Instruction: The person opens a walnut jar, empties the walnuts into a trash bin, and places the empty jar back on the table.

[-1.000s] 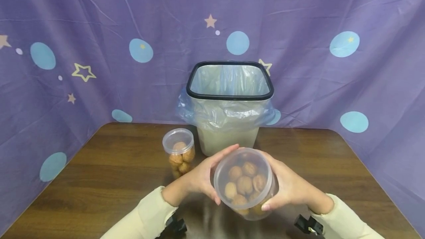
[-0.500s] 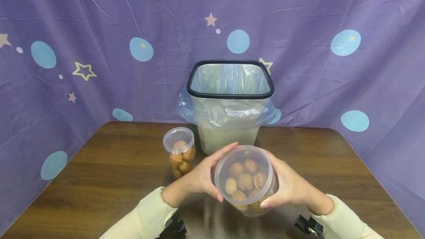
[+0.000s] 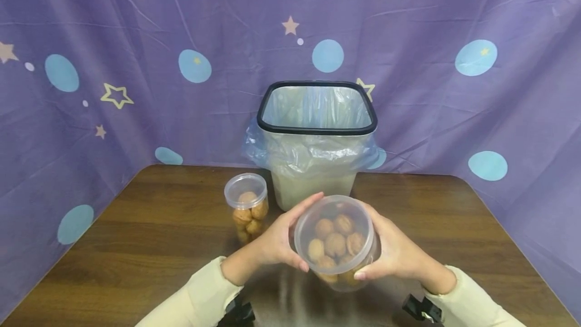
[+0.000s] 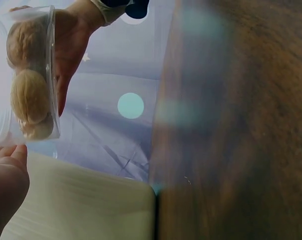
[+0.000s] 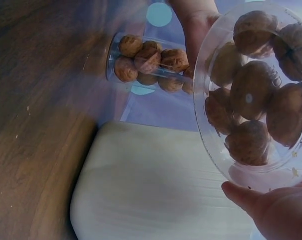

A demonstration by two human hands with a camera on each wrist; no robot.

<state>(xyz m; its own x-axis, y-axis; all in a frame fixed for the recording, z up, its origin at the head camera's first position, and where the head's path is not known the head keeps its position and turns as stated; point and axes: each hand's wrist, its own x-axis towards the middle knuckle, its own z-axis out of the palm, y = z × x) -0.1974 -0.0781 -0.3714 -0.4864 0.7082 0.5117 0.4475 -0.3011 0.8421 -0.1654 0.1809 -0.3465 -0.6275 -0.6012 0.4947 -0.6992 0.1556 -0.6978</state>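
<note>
Head view: clear round plastic tub of walnuts [image 3: 335, 243], lid on, lifted off the dark wooden table [image 3: 150, 246] and tilted toward the camera, clasped between both hands in front of the pale square waste bin [image 3: 315, 138] with black rim and bluish plastic liner. Left hand [image 3: 274, 241] curved against the tub's left wall, fingers wrapped up toward the rim, thumb low on the near side; right hand [image 3: 390, 249] cupping the right wall the same way, fingertips pressed at the lower edge. Cream sleeves [image 3: 199, 294] on both arms.

Right wrist view: lid [image 5: 255, 95] seen from its face, seated all round the rim as far as can be told, nuts crowded behind it. Left wrist view: tub side-on at top left [image 4: 28, 75], blurred.

Judged early in the work: tub picked up and held firm, lid not yet off, nothing visibly tipped into the bin, whose floor stays hidden. Second, narrower clear jar of walnuts [image 3: 246, 208] standing capped and untouched just left of the bin, apart from both hands
</note>
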